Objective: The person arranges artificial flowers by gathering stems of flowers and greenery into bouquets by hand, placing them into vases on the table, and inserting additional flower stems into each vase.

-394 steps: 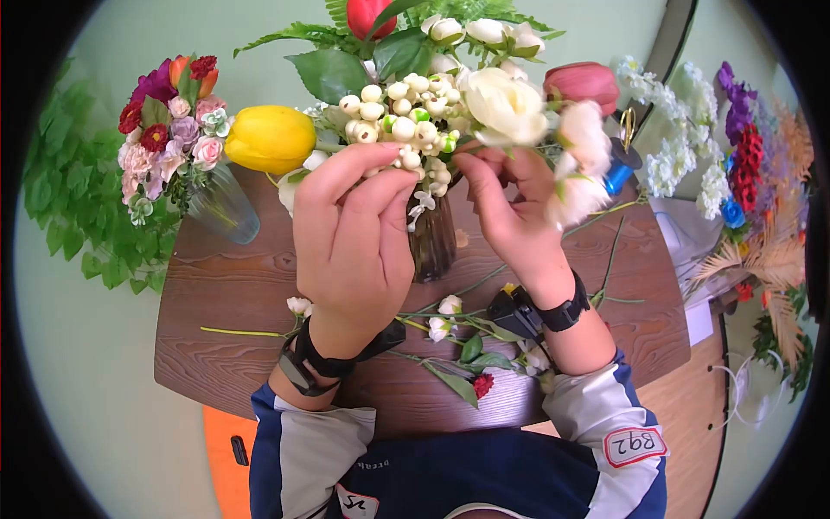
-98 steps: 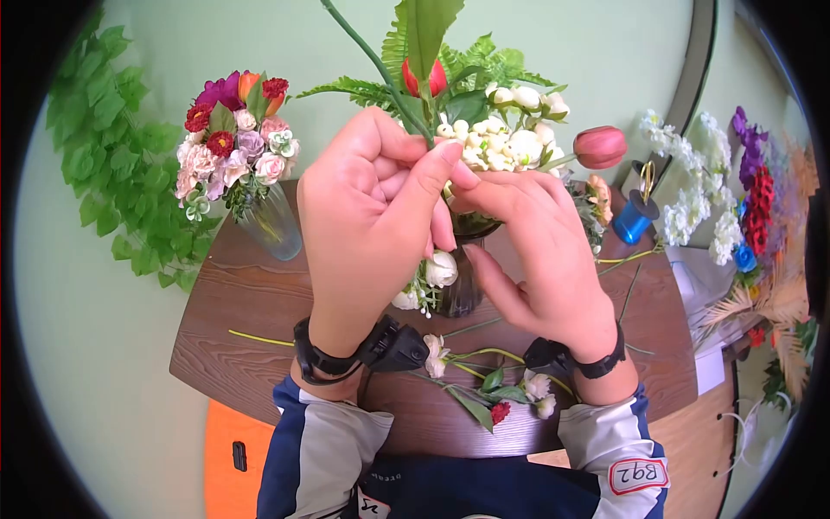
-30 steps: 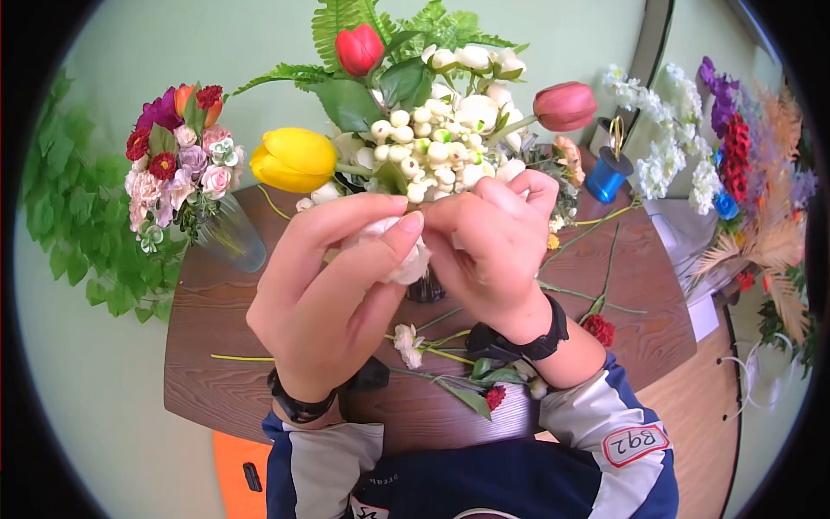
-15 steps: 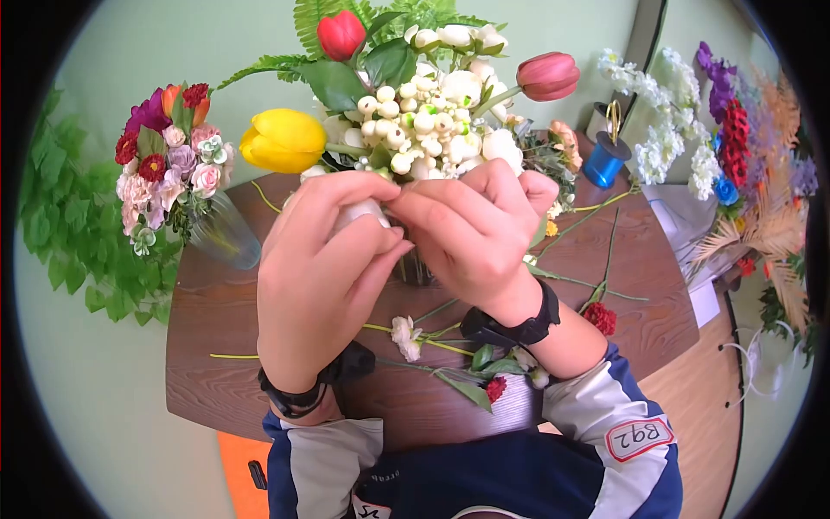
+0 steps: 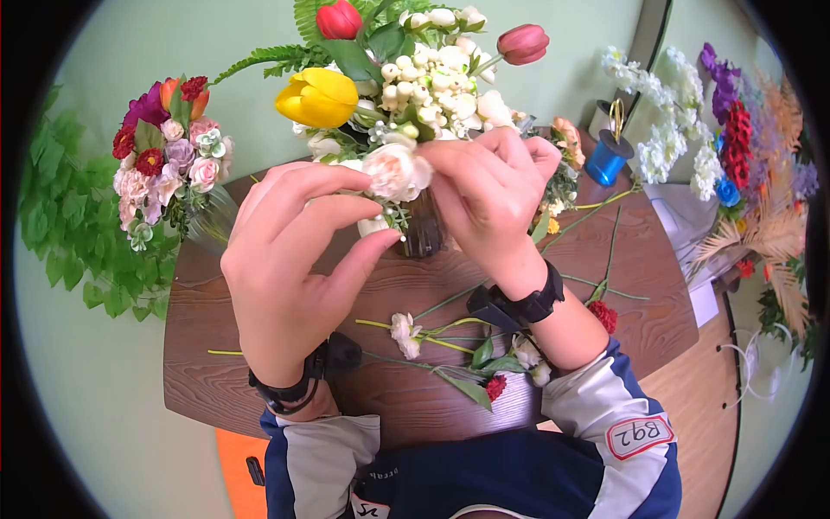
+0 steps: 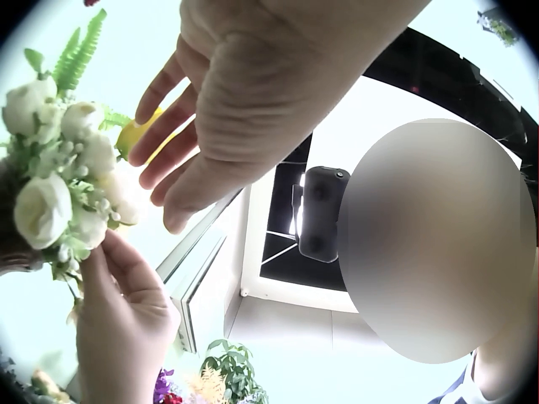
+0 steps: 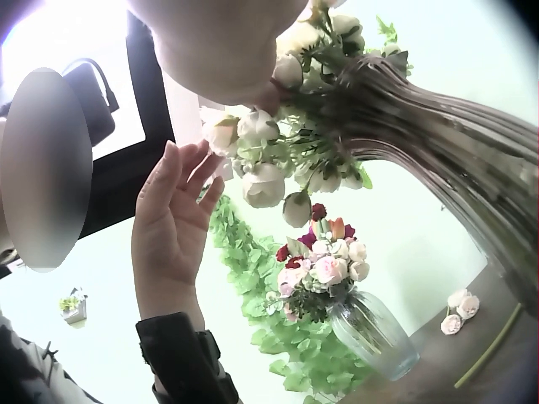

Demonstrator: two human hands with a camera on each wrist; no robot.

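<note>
One pale rose (image 5: 398,173) is pinched from three o'clock by the right hand (image 5: 486,192); at eight, the left hand (image 5: 296,253) holds its fingers apart.

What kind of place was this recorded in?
Probably an indoor flower-arranging workspace: loose flower stems lie on a wooden table, and flowers fill both a brown ribbed vase and a clear glass vase.
</note>
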